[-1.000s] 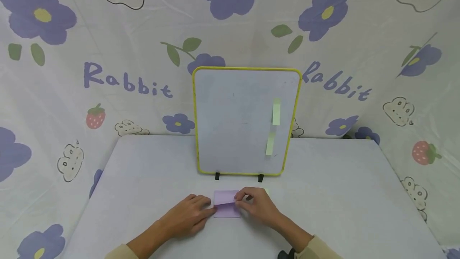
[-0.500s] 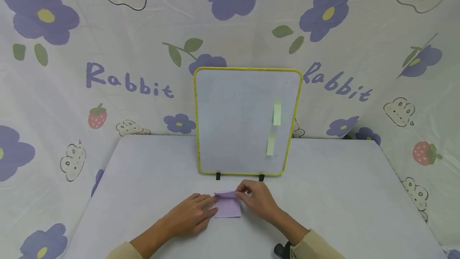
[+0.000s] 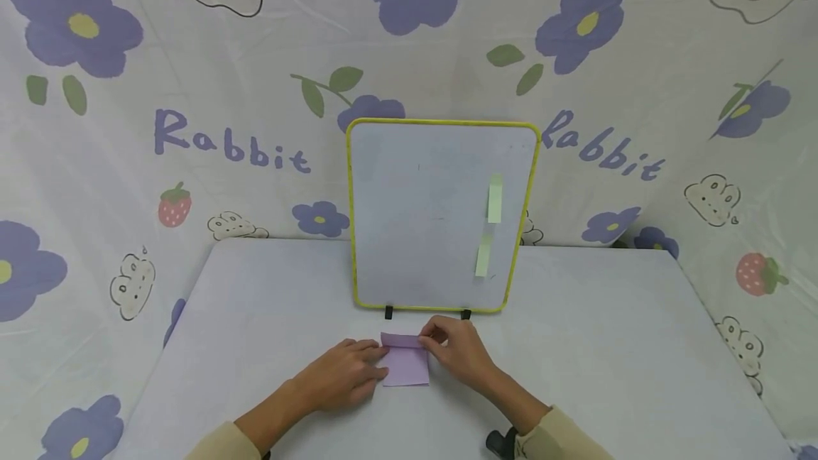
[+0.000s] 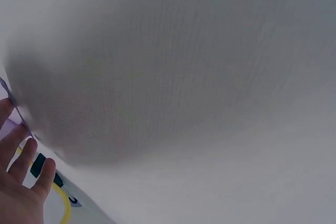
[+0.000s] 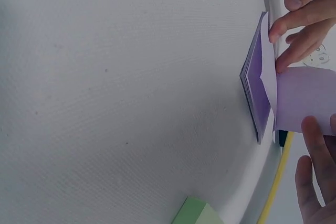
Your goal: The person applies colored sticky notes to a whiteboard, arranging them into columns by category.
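A purple sticky note pad [image 3: 406, 368] lies on the white table below the whiteboard. My right hand [image 3: 460, 353] pinches the right edge of its top sheet, a sticky note [image 5: 304, 98] that bends up at the far side of the pad. In the right wrist view the note stands raised while its lower part still meets the pad. My left hand [image 3: 341, 375] rests at the pad's left side, with extended fingertips pressing on its edge. Those left fingers [image 4: 21, 161] also show at the lower left of the left wrist view.
A yellow-framed whiteboard [image 3: 441, 218] stands behind the pad on black feet [image 3: 388, 313]. Two pale green strips [image 3: 495, 201] hang on its right side. A green pad [image 5: 191, 211] lies on the table near the right hand. Printed cloth covers the walls.
My right hand has moved away from me toward the whiteboard, peeling the purple note further up from the pad. My left fingertips stay on the pad, shifted slightly toward its far edge.
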Demonstrator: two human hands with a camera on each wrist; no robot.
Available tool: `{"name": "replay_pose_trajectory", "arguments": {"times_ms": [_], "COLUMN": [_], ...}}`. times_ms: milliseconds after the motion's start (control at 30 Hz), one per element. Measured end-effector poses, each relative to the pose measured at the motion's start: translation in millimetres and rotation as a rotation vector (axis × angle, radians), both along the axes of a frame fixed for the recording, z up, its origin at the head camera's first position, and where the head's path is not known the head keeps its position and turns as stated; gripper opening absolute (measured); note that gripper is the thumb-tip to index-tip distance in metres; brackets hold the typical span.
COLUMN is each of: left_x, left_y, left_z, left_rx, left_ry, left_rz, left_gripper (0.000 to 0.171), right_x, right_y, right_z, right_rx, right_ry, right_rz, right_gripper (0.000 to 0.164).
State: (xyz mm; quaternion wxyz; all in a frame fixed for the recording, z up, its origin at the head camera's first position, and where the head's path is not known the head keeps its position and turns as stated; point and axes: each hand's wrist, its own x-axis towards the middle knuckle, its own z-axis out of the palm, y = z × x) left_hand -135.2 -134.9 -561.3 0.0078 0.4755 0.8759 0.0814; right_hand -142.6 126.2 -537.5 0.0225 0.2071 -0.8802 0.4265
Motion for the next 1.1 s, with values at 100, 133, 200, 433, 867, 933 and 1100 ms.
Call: {"name": "replay_pose_trajectory", "arguments": {"times_ms": [100,133,200,433,867,933,1100], "left_x": [-0.7,-1.0,-1.7,-3.4,-4.3,-4.8,-4.5], "left_y": [1,1,1,1,2,3,4], "left_z": [2.5,2.2,0.7,-5.0,-1.6,-1.5,-0.7], "left_rx": [0.007,0.01,0.012,0.021,0.043,0.058,0.102], "left_ry": [-0.016,-0.02,-0.022,-0.006,0.075,0.086,0.068], "left_rz": [0.007,0.008,0.007,-0.002,-0.031,-0.034,-0.017], "left_gripper": [0.03,0.029,0.029,0.031,0.024,0.021,0.018], "right_x": [-0.3,-1.0,-2.3,-6.1,-16.5,-20.6,-36.1], "right_y": [0,-1,-1,0,4,4,5], "right_z": [1.2,1.1,1.8,12.0,44.2,51.9,74.2], "right_rx": [-0.022,-0.027,-0.039,-0.117,-0.16,-0.149,-0.148], "right_ry": [-0.008,-0.011,-0.014,-0.043,0.139,0.228,0.478], "right_rz": [0.001,-0.002,-0.012,-0.026,0.042,0.038,0.012], "right_gripper": [0.005,0.005,0.008,0.008,0.005,0.006,0.011]}}
